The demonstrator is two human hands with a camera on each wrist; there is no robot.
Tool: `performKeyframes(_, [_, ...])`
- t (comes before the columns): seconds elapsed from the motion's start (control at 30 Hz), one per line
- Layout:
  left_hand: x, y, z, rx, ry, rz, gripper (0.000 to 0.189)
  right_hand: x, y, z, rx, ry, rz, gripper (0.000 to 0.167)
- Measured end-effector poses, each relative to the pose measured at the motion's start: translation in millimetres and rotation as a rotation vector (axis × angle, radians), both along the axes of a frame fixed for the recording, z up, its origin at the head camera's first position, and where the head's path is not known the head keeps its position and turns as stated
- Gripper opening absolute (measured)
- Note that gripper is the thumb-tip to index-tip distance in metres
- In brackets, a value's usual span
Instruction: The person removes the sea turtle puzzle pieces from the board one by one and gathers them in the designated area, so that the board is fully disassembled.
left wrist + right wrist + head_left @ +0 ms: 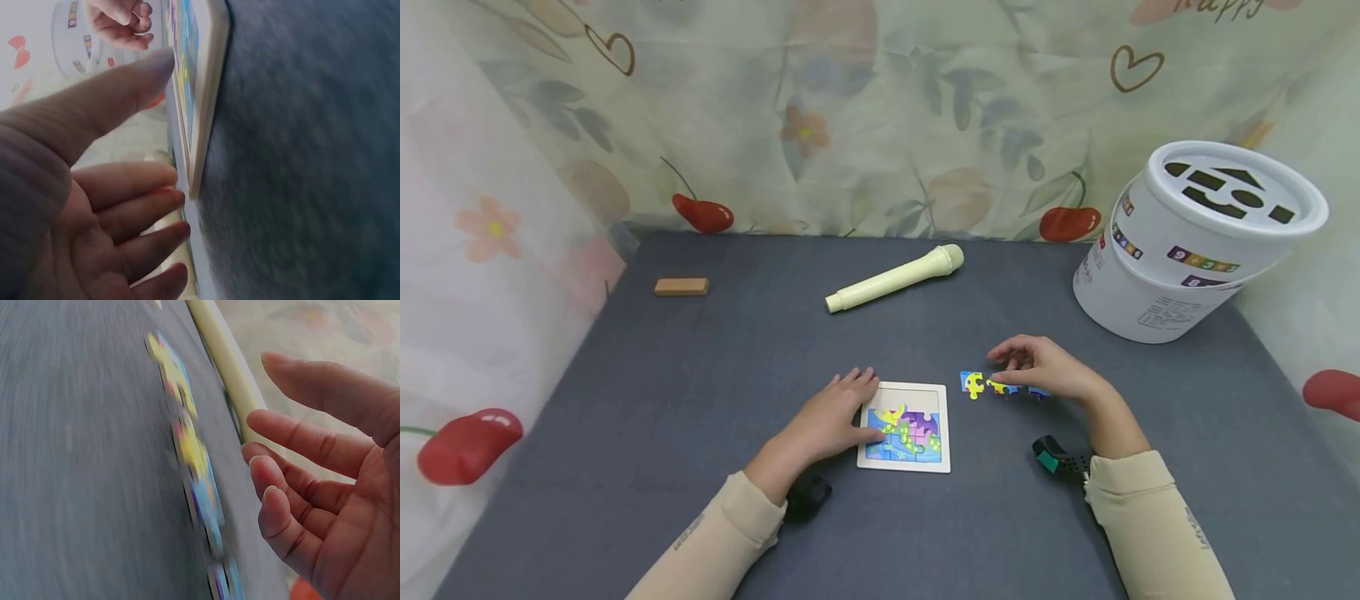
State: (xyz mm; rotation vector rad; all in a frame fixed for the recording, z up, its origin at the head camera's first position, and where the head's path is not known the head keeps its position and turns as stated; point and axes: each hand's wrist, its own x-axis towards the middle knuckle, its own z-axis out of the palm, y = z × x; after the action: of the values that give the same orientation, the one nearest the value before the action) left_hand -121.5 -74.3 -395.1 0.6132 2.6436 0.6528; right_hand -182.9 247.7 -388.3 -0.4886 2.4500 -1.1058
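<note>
A square jigsaw board (912, 468) with a pale frame lies on the dark table, its lower rows filled with colourful pieces and a bare strip along the top. My left hand (833, 418) rests at the board's left edge, thumb over the pieces and fingers straight at the upper left corner. To the right of the board, loose puzzle pieces (972, 382) lie in a row. My right hand (1047, 367) hovers over that row with loosely bent fingers. In the right wrist view nothing sits between the fingers (312, 437), and the pieces (194, 450) lie beside them.
A cream toy microphone (891, 279) lies behind the board. At the back left is a small wooden block (681, 287). A large white bucket (1157, 292) with shaped holes in its lid stands at the back right. Patterned cloth (880, 117) hangs behind the table.
</note>
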Motion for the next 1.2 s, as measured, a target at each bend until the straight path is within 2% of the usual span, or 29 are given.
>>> performKeyframes(0.27, [-1.9,-12.7,-4.7,0.08,-0.044,-0.068,0.074,-6.0,-44.1,-1.2,-0.014,0.0,0.078,0.039])
performKeyframes(0.5, [-1.7,-14.0,-6.9,0.061,-0.097,-0.04,0.076,-4.3,-81.6,2.6,-0.053,0.003,0.197,0.039])
performKeyframes(0.77, [-2.2,-14.7,-5.4,0.071,-0.103,-0.029,0.077,0.6,-119.6,-1.3,-0.056,-0.047,0.343,0.035])
performKeyframes(1.0, [-2.2,-14.4,-6.2,0.099,-0.102,-0.016,0.075,0.1,-136.3,-5.0,-0.054,-0.091,0.362,0.02])
performKeyframes(1.2, [-4.3,-14.4,-7.5,0.143,-0.089,-0.015,0.072,3.6,-144.3,-4.3,-0.005,-0.121,0.311,0.015])
